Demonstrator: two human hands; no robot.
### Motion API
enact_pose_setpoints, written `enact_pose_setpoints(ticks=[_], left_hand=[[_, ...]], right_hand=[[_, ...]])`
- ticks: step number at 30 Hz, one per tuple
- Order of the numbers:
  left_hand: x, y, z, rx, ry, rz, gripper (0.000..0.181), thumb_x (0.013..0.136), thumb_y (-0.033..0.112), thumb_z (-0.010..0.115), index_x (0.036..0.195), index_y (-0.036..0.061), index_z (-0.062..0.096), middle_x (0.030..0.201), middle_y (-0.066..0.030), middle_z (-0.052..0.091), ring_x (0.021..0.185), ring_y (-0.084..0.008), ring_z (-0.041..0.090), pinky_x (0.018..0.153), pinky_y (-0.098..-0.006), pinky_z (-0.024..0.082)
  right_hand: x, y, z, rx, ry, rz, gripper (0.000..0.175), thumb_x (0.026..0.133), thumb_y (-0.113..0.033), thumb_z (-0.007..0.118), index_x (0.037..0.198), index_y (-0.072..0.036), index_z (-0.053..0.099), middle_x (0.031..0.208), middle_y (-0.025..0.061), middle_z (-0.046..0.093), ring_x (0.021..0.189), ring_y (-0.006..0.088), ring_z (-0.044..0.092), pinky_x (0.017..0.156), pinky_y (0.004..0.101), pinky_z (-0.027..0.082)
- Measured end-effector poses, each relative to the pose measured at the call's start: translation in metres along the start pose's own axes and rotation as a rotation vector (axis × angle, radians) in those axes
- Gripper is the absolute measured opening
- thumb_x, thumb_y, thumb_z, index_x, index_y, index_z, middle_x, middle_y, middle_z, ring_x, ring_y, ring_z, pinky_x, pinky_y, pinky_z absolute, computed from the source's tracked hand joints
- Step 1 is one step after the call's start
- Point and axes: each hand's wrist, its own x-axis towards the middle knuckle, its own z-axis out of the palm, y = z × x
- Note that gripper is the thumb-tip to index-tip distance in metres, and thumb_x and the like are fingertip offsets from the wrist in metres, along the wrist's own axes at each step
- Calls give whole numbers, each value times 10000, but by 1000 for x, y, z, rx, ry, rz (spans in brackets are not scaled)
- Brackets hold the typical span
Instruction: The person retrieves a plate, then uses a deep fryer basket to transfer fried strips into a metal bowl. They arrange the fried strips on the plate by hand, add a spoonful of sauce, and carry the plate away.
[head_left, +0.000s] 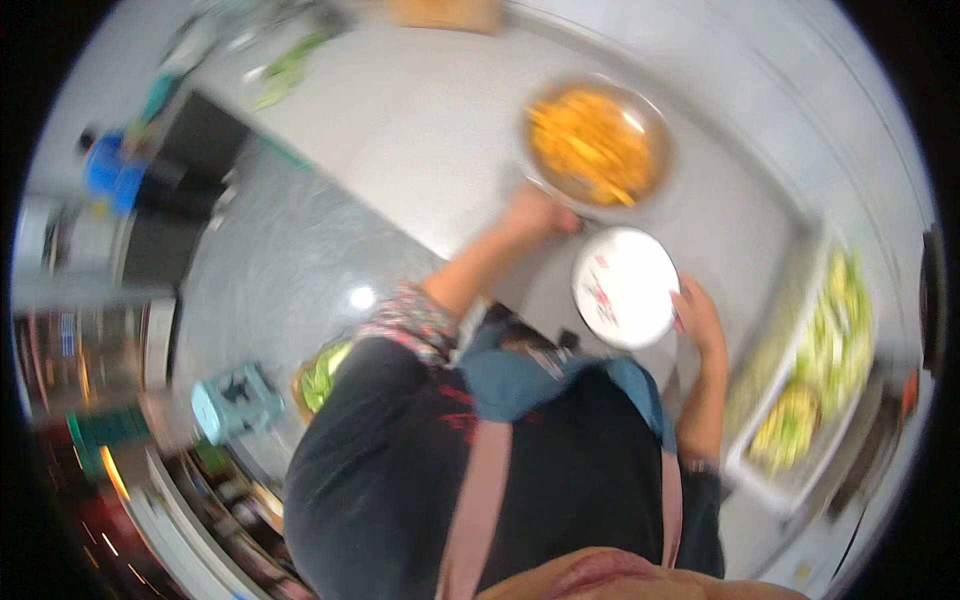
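Observation:
A metal bowl (660, 161) holds yellow-orange strips of cut food (592, 146), too blurred to name surely. At its near rim is my left hand (541, 211), which appears to grip the edge; the fingertips are hidden. My right hand (697, 311) holds a round white dish (630, 289) by its right edge. The dish has a dark rim and a red floral print on one side. It is just below the bowl in the picture, close to my apron (517, 386). Both are over a light grey counter (420, 112).
On the right, a white tub (776, 390) holds cut pale-green vegetables (832, 322). A leafy green (289, 71) lies at the counter's far left, and a brown box (446, 13) is at the back. Down on the floor stands a light-blue plastic stool (236, 401). Another person (112, 169) is at far left.

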Motion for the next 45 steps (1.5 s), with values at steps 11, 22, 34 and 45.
enact_pose_setpoints(ticks=[11, 22, 34, 45], left_hand=[[28, -29, -53, -768, -185, 118, 309, 865, 137, 567, 1094, -35, 448, 688, -92, 600, 562, -169, 611, 493, -292, 534], [32, -4, -207, 203, 341, 399, 378, 819, 184, 628, 1142, 6, 547, 836, -138, 650, 738, -234, 634, 687, -339, 512], [114, 18, -154, 701, 397, 278, 408, 783, 230, 622, 1147, 70, 532, 937, -168, 656, 904, -329, 624, 795, -408, 497], [60, 24, -202, -83, 69, 506, 338, 786, 161, 637, 1095, 40, 576, 839, -85, 636, 728, -174, 598, 685, -313, 492]], right_hand=[[109, -205, 56, -529, 205, -815, 322, 754, 19, 607, 1071, -37, 582, 989, 152, 561, 854, 324, 560, 773, 398, 458], [143, -250, 36, 286, 149, -304, 212, 864, -127, 583, 1056, -39, 595, 765, -15, 550, 692, 88, 517, 650, 246, 434], [19, -213, 66, 379, -416, -6, 248, 816, -87, 581, 1063, -61, 584, 897, 4, 590, 797, 79, 518, 720, 232, 438], [-25, -158, 82, 128, 126, 238, 569, 831, -265, 637, 1305, -27, 430, 1047, 116, 536, 815, 168, 554, 618, 272, 490]])
